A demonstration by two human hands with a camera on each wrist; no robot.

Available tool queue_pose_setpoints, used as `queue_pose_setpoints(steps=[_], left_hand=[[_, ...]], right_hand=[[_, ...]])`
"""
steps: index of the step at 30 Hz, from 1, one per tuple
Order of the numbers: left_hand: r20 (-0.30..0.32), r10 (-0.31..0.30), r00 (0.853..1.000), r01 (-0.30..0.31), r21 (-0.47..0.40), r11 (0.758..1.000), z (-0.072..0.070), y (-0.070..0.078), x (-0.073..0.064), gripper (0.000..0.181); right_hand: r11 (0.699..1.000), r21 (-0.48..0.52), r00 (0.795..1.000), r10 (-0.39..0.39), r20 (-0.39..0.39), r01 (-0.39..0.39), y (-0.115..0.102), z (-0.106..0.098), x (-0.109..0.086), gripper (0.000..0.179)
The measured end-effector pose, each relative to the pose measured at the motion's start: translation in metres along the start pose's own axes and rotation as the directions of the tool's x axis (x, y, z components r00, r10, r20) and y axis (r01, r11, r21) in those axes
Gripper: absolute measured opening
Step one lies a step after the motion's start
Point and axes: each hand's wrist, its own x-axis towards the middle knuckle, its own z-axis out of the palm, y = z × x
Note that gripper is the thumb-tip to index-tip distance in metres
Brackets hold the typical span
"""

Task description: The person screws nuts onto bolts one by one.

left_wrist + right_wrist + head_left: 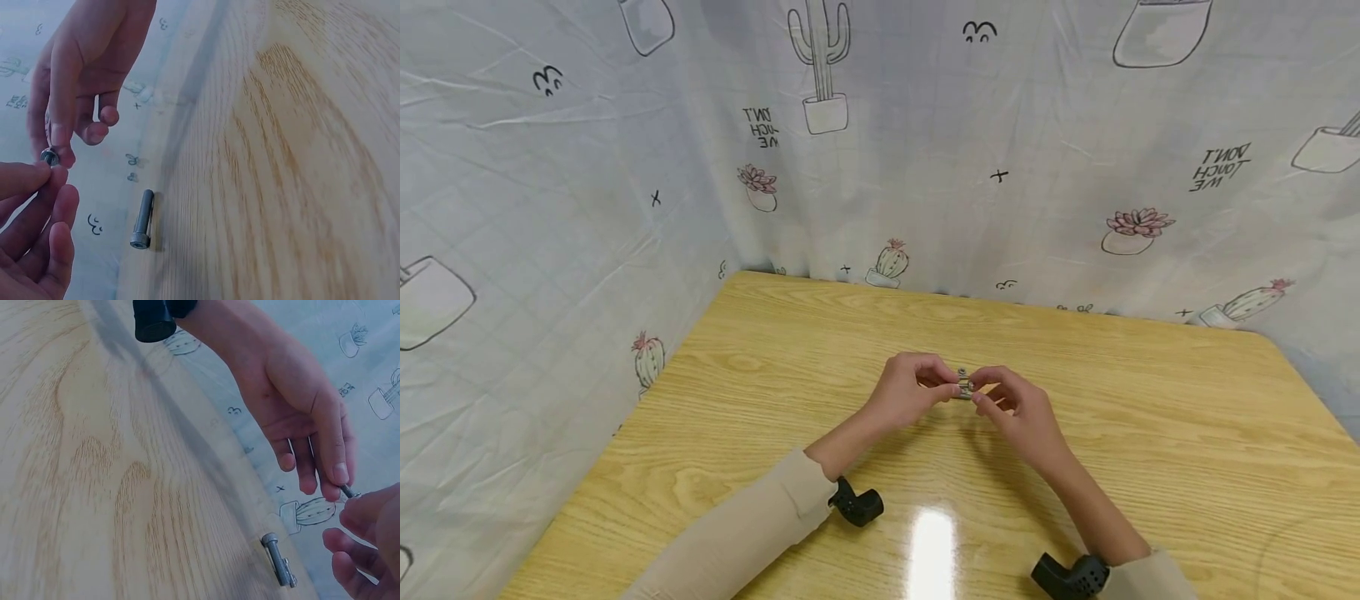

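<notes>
Fastener (49, 157), small and of dull metal, sits between the two hands, held up off the tabletop toward its far side; the fingertips cover so much of it that its exact form cannot be told. The left hand (910, 392) pinches it between thumb and fingers, while the right hand (1018, 408) meets it at the other end, thumb and forefinger closed in on it. The remaining fingers of both hands curve loosely and carry nothing.

Below, on the wood, lies a bolt (142, 220) on its side, near the hands but touched by neither. The right wrist view shows tiny metal bits (291, 581) just beside its shaft, too small to identify.

The step in hand looks like fine two-handed fitting: one side steadies while the other turns or seats a part. Whether something is going on or coming off cannot be told from this moment. The next move would seem to call for a firm left pinch, the two ends kept in line, and small, light turns by the right fingertips so that nothing slips.

Farther out, the wood-grain table (775, 350) spreads around the work, black wrist cameras (859, 505) show by pale sleeves (752, 525), and a cloth (917, 142) printed with potted cacti hangs behind.
</notes>
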Motion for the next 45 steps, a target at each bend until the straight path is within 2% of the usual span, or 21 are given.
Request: queue_pose_setpoints(steps=[4, 13, 21, 24, 29, 32, 35, 39, 42, 45], left_hand=[[-0.001, -0.004, 1.000, 0.004, -0.012, 1.000, 0.001, -0.001, 0.000, 0.004], [-0.013, -0.036, 0.999, 0.035, -0.025, 0.999, 0.000, -0.003, 0.002, 0.007], [0.024, -0.013, 1.000, 0.014, -0.022, 1.000, -0.001, -0.003, 0.002, 0.006], [0.033, 0.012, 0.999, -0.010, -0.037, 0.999, 0.000, -0.003, 0.002, 0.005], [0.043, 0.021, 0.999, -0.019, -0.048, 0.999, 0.000, -0.002, 0.002, 0.004], [0.034, 0.010, 0.999, -0.009, -0.044, 0.999, 0.000, -0.003, 0.002, 0.006], [0.017, -0.002, 1.000, 0.002, -0.032, 0.999, -0.001, -0.004, 0.002, 0.007], [0.006, -0.017, 1.000, 0.017, -0.034, 0.999, -0.002, -0.006, 0.003, 0.006], [0.008, -0.023, 1.000, 0.023, -0.039, 0.999, -0.003, -0.007, 0.003, 0.006], [0.011, -0.020, 1.000, 0.021, -0.040, 0.999, -0.004, -0.007, 0.003, 0.006]], right_hand=[[1.000, -0.018, 1.000, -0.016, -0.019, 0.016, 0.001, 0.002, 0.001, 0.015], [0.999, 0.013, 0.999, 0.039, -0.008, -0.039, -0.002, 0.002, 0.001, 0.012], [0.983, 0.090, 0.987, 0.154, 0.049, -0.158, -0.001, 0.003, 0.002, 0.020], [0.976, 0.083, 0.979, 0.195, 0.065, -0.200, -0.007, 0.004, 0.004, 0.027], [0.971, 0.066, 0.973, 0.226, 0.053, -0.229, -0.033, 0.002, 0.005, 0.036], [0.975, 0.054, 0.977, 0.213, 0.026, -0.214, -0.037, 0.001, 0.003, 0.033], [0.982, 0.052, 0.984, 0.180, 0.011, -0.180, -0.024, 0.002, 0.001, 0.022], [0.995, 0.056, 0.997, 0.077, 0.001, -0.077, -0.003, 0.004, 0.000, 0.022], [0.999, 0.049, 1.000, -0.003, -0.011, 0.004, 0.001, 0.005, 0.001, 0.025], [0.998, 0.033, 0.999, -0.045, -0.024, 0.045, 0.002, 0.007, 0.001, 0.023]])
